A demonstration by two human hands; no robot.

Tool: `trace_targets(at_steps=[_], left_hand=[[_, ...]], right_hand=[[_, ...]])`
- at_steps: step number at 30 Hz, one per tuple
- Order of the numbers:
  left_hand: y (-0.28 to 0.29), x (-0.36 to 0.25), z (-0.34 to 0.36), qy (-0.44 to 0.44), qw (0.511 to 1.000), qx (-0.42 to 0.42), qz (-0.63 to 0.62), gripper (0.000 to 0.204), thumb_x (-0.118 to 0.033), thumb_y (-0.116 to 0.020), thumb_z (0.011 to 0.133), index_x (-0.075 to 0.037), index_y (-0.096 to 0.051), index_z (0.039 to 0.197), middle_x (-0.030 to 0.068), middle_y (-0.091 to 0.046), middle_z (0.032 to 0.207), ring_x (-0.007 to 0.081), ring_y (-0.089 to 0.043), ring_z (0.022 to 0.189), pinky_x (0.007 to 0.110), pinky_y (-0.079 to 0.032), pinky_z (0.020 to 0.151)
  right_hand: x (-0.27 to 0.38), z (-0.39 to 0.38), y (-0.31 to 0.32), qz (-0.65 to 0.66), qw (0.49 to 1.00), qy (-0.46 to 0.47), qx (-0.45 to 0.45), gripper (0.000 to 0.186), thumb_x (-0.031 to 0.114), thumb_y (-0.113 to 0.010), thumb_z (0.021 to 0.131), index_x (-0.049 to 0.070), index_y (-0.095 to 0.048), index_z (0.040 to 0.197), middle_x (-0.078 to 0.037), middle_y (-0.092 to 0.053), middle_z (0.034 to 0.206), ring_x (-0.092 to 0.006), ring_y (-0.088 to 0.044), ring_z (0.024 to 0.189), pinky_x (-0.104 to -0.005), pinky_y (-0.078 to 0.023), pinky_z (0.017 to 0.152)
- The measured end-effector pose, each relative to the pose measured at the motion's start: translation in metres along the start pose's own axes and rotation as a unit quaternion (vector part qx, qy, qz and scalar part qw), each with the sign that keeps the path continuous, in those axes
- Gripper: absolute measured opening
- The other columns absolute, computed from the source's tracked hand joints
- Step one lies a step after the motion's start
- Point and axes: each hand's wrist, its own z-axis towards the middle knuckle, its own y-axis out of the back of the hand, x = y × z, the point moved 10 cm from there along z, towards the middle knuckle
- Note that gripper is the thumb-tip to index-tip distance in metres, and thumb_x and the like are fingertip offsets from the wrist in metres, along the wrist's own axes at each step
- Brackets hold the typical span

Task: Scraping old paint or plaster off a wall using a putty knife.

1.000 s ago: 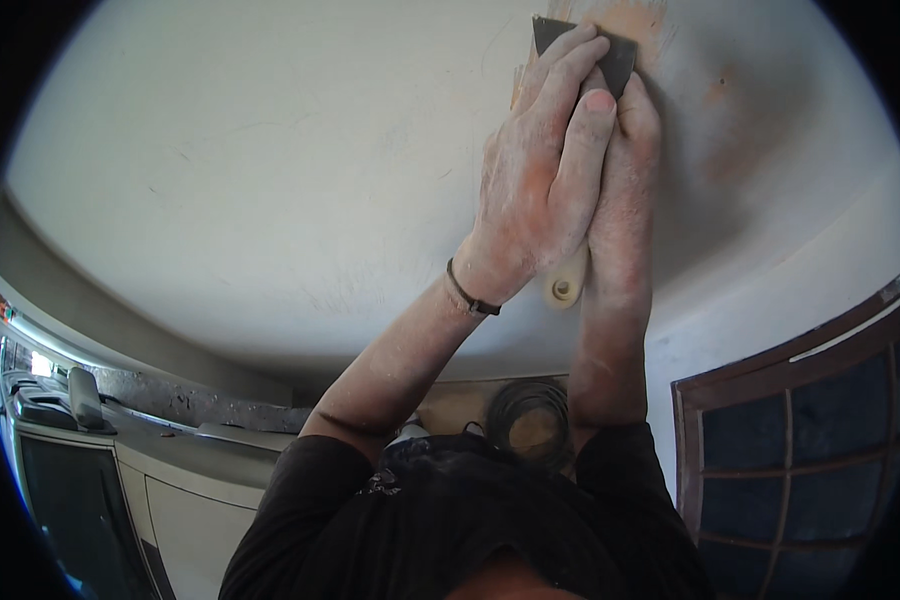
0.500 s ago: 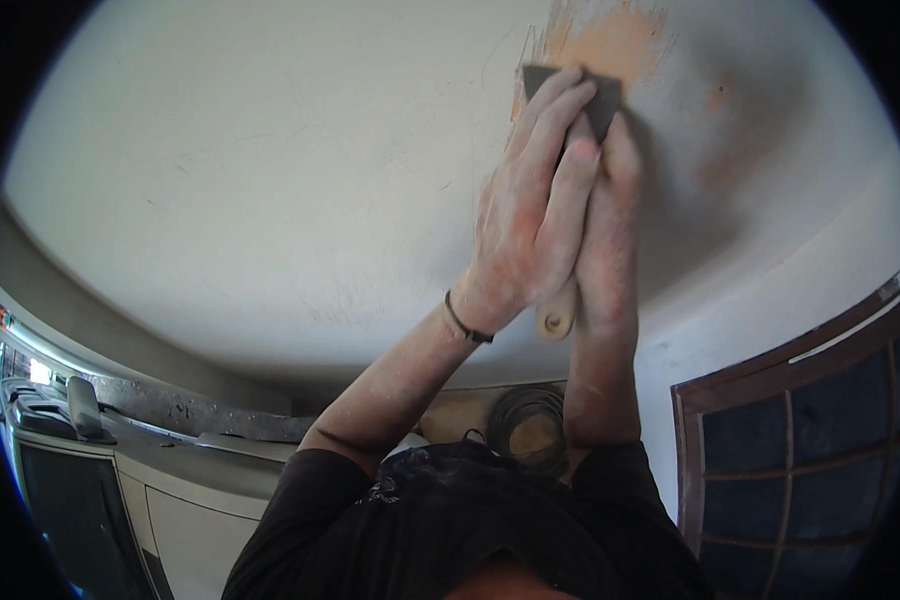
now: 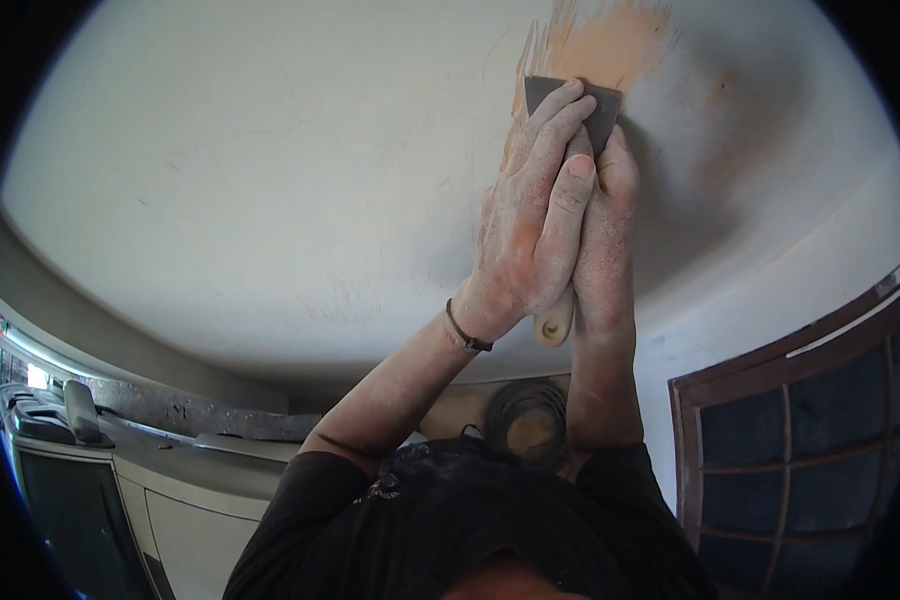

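Note:
Both my hands are dusted white and pressed together on a scraper with a dark grey blade (image 3: 601,121) and a pale handle (image 3: 552,328). My left hand (image 3: 525,235), with a thin band at its wrist, lies over the tool, its fingertips on the blade and its thumb along the handle. My right hand (image 3: 607,240) is closed round the handle from the right, partly hidden behind the left. The blade rests on a white painted surface (image 3: 270,170), just below a scraped peach-coloured patch (image 3: 610,40).
A brown-framed door or window with dark panes (image 3: 790,440) stands at lower right. At lower left are a cabinet with a dark panel (image 3: 70,510) and grey items (image 3: 40,410) on top. A dark coil of cable (image 3: 525,390) lies beyond my body, between my arms.
Both hands and the scraper have moved down the surface, slightly leftward, showing more of the peach patch above the blade. The grip looks the same.

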Motion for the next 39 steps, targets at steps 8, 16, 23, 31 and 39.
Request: trace_targets(at_steps=[8,16,23,31,39], left_hand=[[-0.003,-0.002,0.002,-0.011,1.000,0.005,0.010,0.046,-0.023,-0.035,0.106,0.009,-0.049,0.136,0.0260,-0.050,0.143,0.0411,-0.047,0.135,0.041,-0.035,0.114],[0.003,-0.012,0.010,-0.116,0.993,-0.030,0.001,0.040,-0.018,-0.047,0.103,0.005,-0.051,0.135,0.0266,-0.051,0.142,0.0417,-0.052,0.131,0.043,-0.044,0.107],[-0.007,-0.018,0.029,-0.028,0.999,0.015,-0.006,0.046,-0.021,-0.034,0.106,0.009,-0.049,0.138,0.0264,-0.046,0.147,0.0405,-0.044,0.138,0.042,-0.033,0.115],[-0.004,-0.018,0.040,-0.095,0.995,-0.011,-0.003,0.042,-0.023,-0.043,0.105,0.005,-0.052,0.134,0.0257,-0.050,0.145,0.0404,-0.049,0.134,0.042,-0.039,0.112],[-0.008,-0.019,0.051,-0.015,0.998,-0.012,-0.055,0.041,-0.022,-0.044,0.104,0.005,-0.053,0.134,0.0243,-0.052,0.142,0.0398,-0.051,0.132,0.042,-0.041,0.109]], right_hand=[[0.003,-0.004,0.001,-0.031,0.999,-0.025,0.004,0.034,0.030,-0.051,0.104,-0.004,-0.052,0.107,-0.016,-0.063,0.091,-0.0232,-0.061,0.082,-0.0370,-0.049,0.074],[0.011,0.003,0.000,-0.023,0.998,0.053,-0.005,0.035,0.030,-0.051,0.103,-0.004,-0.053,0.110,-0.016,-0.064,0.092,-0.0255,-0.062,0.084,-0.0378,-0.050,0.076],[-0.003,0.023,0.001,0.034,0.991,-0.121,0.036,0.036,0.029,-0.052,0.103,-0.006,-0.052,0.113,-0.016,-0.064,0.097,-0.0243,-0.064,0.091,-0.0368,-0.050,0.082],[-0.012,0.041,-0.006,0.028,0.983,-0.150,0.105,0.036,0.031,-0.050,0.102,-0.004,-0.053,0.111,-0.015,-0.063,0.096,-0.0225,-0.063,0.091,-0.0374,-0.050,0.083],[-0.016,0.046,-0.002,0.030,0.977,-0.189,0.094,0.036,0.030,-0.050,0.102,-0.004,-0.053,0.112,-0.015,-0.064,0.098,-0.0223,-0.064,0.092,-0.0369,-0.051,0.082]])
